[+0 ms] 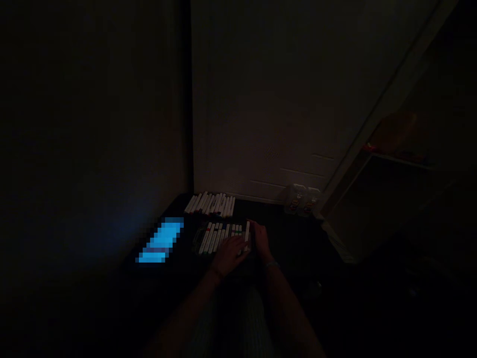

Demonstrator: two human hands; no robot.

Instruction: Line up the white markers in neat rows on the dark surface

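Note:
The room is very dark. On a dark surface lie two rows of white markers: a far row and a near row. My left hand rests on the right end of the near row, fingers curled down over the markers. My right hand sits just to the right of it, its fingers closed around one white marker that stands out from the row's end. Both forearms reach in from the bottom of the view.
A glowing blue screen lies to the left of the markers. Two small pale bottles stand by the wall at the back. A shelf unit rises on the right. Walls meet in a corner behind.

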